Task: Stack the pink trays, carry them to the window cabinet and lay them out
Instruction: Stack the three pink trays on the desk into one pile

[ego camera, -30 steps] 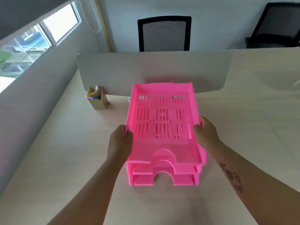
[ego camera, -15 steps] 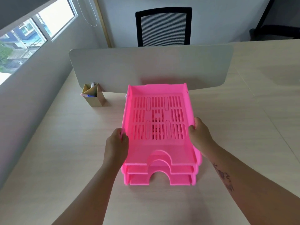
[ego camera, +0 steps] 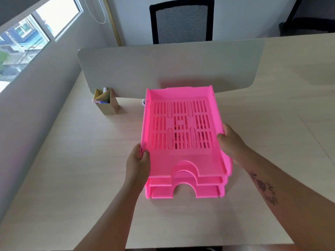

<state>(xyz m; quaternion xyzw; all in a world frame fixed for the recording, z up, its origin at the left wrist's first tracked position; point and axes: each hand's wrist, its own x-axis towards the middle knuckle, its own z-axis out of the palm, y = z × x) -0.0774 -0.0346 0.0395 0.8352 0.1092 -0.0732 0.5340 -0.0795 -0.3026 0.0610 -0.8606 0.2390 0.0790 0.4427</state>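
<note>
Three pink slotted trays sit one on another on the pale wooden desk [ego camera: 72,178]. The top pink tray [ego camera: 181,127] rests slightly tilted on the pink trays below [ego camera: 184,192], whose front edges with arched cut-outs show underneath. My left hand [ego camera: 138,161] grips the top tray's left rim near its front. My right hand [ego camera: 230,140] grips its right rim, thumb over the edge. Both forearms reach in from the bottom of the view.
A grey divider panel [ego camera: 163,69] stands across the desk just behind the trays. A cardboard pen holder [ego camera: 106,102] sits to the left of them. A black mesh chair [ego camera: 181,20] is beyond the panel. The window [ego camera: 27,38] is at the far left.
The top tray has come down onto the stack below and now lies flatter. Both hands stayed on its side rims. The view has shifted slightly.
</note>
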